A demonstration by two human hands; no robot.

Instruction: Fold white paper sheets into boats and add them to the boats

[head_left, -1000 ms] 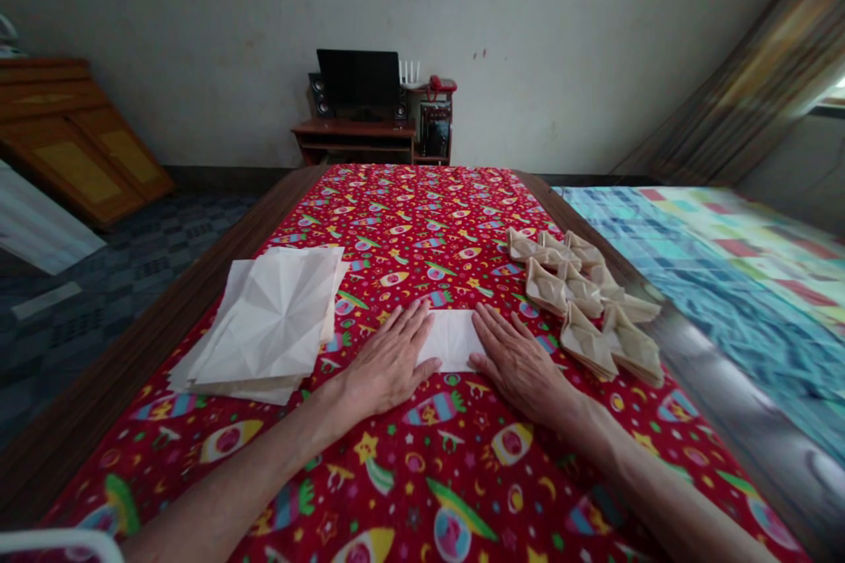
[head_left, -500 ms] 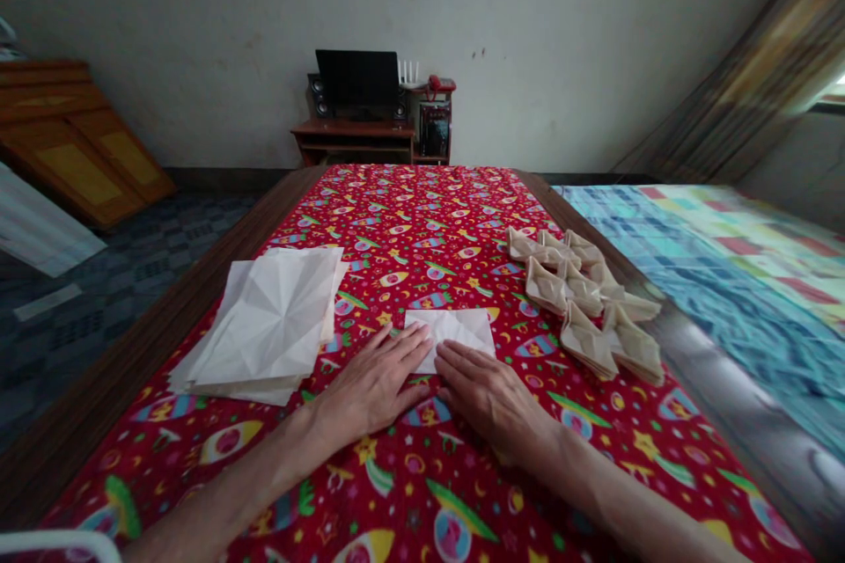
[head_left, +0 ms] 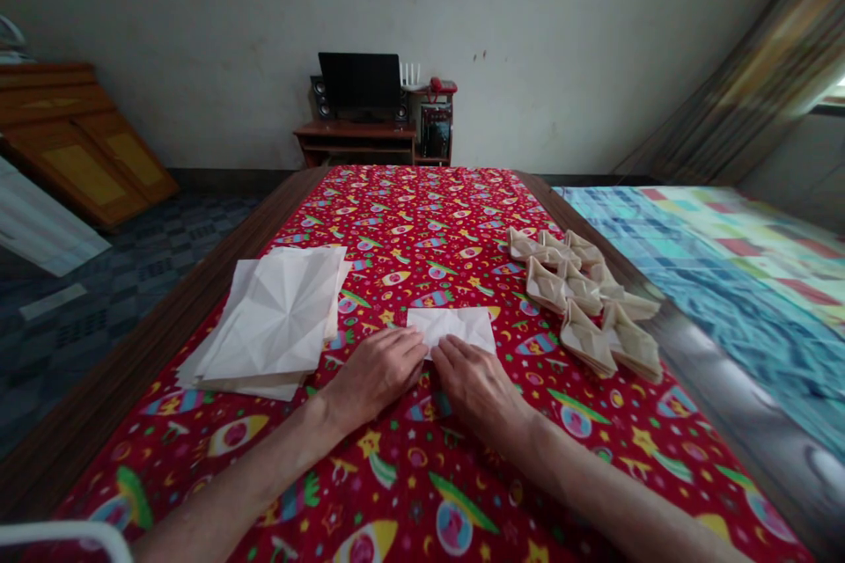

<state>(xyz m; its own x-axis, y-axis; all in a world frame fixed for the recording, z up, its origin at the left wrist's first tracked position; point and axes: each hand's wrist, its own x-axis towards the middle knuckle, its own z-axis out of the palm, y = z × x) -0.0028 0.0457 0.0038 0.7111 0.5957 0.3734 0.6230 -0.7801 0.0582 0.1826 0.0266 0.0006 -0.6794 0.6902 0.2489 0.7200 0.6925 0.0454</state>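
Observation:
A small sheet of creased white paper (head_left: 459, 323), folded into a rectangle, lies on the red patterned cloth (head_left: 436, 229) in front of me. My left hand (head_left: 383, 367) grips its near left edge, fingers curled and thumb tucked out of sight. At the near edge, right of centre, my right hand (head_left: 479, 383) pinches the paper with bent fingers. To the left rests a stack of creased paper sheets (head_left: 277, 317), star-like fold lines on the top one. Several folded paper pieces (head_left: 581, 299) with pointed tips sit grouped on the right.
A dark wooden border (head_left: 217, 255) frames the cloth. Beyond the far end stands a desk (head_left: 356, 130) with a monitor (head_left: 360, 84). A bed with a checked cover (head_left: 713, 281) adjoins on the right. A wooden cabinet (head_left: 85, 141) is at the left.
Both hands were lying flat on the paper with fingers stretched out. Now their fingers are curled and closed at its near edge.

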